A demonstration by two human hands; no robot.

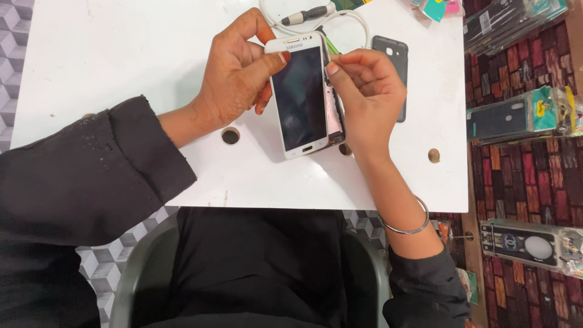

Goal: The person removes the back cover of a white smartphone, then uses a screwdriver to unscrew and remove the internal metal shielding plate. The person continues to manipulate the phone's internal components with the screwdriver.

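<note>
Hidden or unclear: the back of the white smartphone (pixel 302 94) is not visible; the fingers behind it are covered by its body. A dark back cover (pixel 393 58) lies partly behind the right hand, its lower end concealed. A white cable (pixel 355 18) and a dark-handled tool (pixel 306 13) run off the top edge of the frame. Packaged phone cases (pixel 522 115) at the right edge are cut off (details too small to make out).

White smartphone: centre of the frame, held just above the white table (pixel 121 61), screen dark and facing up, top end toward the upper edge. Its right side appears parted, showing inner parts.

Left hand (pixel 234 76): left of centre, curled around the phone's left edge, thumb pressed on the upper left of the screen, remaining fingers tucked beneath. Black sleeve (pixel 85 176) to the wrist.

Right hand (pixel 367 97): right of centre, fingers bent and pinched against the phone's upper right edge, thumb tip at the seam. A thin metal bangle (pixel 413 225) circles the forearm.
</note>
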